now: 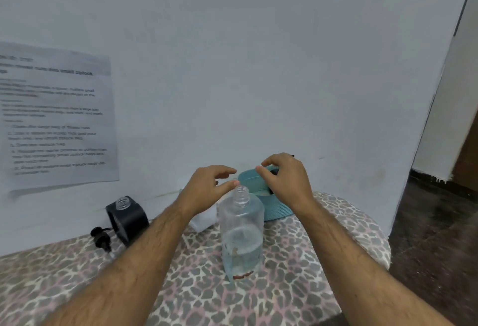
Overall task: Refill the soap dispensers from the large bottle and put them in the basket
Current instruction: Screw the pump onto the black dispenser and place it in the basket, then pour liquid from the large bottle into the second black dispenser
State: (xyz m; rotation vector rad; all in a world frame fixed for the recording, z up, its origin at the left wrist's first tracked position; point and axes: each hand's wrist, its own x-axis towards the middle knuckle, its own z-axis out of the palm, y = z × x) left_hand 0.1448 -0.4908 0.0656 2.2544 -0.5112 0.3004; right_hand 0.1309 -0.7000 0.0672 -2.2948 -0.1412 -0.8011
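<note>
Head view shows 1 clear uncapped dispenser (241, 232) upright just below both empty, loosely spread hands, left hand (207, 186) and right hand (284, 180), with 1 black dispenser (128, 218) and 1 pump (101, 237) left of them, 1 teal basket (271, 209) beneath the right.

Two bare, hairy forearms (144, 255); no sleeves.
</note>
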